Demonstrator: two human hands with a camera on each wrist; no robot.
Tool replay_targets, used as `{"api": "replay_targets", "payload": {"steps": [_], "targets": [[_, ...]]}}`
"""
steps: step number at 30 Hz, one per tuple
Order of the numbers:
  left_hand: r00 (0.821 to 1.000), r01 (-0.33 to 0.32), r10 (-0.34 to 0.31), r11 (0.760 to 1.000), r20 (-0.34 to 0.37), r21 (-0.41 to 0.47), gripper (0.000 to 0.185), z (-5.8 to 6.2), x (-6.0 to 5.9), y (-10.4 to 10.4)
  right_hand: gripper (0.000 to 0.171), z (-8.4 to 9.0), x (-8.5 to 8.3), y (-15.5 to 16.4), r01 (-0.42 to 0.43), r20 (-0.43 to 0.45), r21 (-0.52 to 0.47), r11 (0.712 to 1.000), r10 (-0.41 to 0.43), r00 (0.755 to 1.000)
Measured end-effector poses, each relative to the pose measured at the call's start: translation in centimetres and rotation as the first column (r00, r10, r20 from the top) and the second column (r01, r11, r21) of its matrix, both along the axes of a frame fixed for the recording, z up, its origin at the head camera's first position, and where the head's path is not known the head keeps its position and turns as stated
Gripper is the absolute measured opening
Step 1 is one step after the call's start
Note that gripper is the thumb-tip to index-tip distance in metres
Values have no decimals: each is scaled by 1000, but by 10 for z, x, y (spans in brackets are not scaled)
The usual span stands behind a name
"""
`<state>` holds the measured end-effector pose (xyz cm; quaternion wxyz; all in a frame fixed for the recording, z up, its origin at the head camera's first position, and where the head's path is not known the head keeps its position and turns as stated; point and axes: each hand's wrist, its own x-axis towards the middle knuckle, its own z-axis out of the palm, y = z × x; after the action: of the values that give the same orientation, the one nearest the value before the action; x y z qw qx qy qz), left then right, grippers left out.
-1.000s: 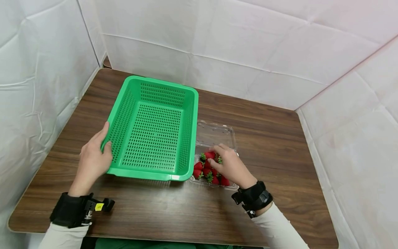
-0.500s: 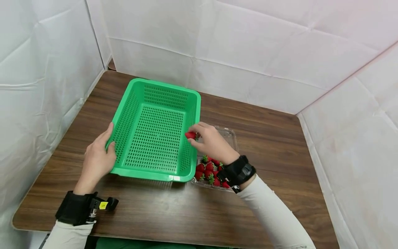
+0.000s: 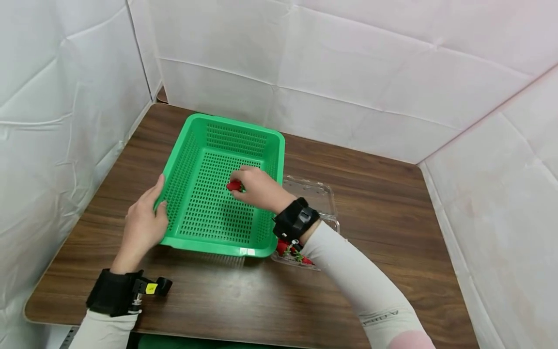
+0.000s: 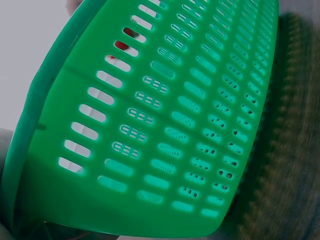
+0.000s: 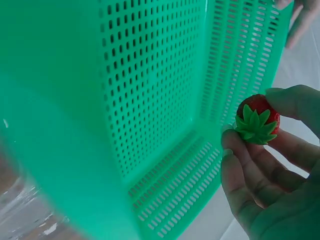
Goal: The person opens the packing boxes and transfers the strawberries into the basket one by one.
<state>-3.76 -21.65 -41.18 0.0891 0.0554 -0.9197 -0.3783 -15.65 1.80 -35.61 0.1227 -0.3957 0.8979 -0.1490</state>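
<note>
A green perforated plastic basket (image 3: 279, 145) stands tilted over the table, its inside facing up. My left hand (image 3: 146, 220) grips its left rim, thumb on the inner side. In the left wrist view the basket's slotted side wall (image 4: 165, 120) fills most of the picture. My right hand (image 3: 261, 190) is over the basket and pinches a strawberry (image 3: 235, 186) between thumb and fingers. The right wrist view shows that strawberry (image 5: 257, 119) with its green leaves toward the camera. Inside the basket I see only bare perforated floor and walls.
Right of the basket lies a clear plastic clamshell box (image 3: 311, 194) with its lid folded back. Strawberries (image 3: 283, 247) in it are partly hidden under my right wrist. White sheeting (image 3: 348, 97) hangs behind and beside the brown wooden table (image 3: 383, 208).
My right hand has picked a strawberry out of the clear box and carried it left, over the rim, above the basket's middle. My left hand keeps its grip on the rim.
</note>
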Motion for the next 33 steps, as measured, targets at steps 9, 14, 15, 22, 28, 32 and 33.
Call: {"api": "replay_targets", "payload": {"steps": [9,14,15,22,28,32,33], "targets": [[1000,-5,5,1000,5,11,62,1,-2,3,16,-18,-14,-29,-24,58,113,993,17,998],[1000,-4,4,1000,0,13,62,1,-3,7,17,-28,-18,-41,-29,52,193,981,20,998],[1000,-2,3,1000,-4,15,62,1,-4,8,17,-30,-18,-43,-33,50,207,978,23,998],[1000,4,-4,1000,-4,22,63,-1,-6,10,20,-43,-14,-55,-50,7,330,943,51,999],[1000,-5,6,999,-7,33,61,0,-6,10,20,-52,-11,-58,-46,20,362,931,42,999],[1000,-8,8,999,-13,35,61,0,-6,10,15,-57,-11,-57,-36,32,341,939,27,999],[1000,-8,9,999,-14,34,61,0,-6,10,15,-58,-12,-57,-36,34,333,942,26,999]]}}
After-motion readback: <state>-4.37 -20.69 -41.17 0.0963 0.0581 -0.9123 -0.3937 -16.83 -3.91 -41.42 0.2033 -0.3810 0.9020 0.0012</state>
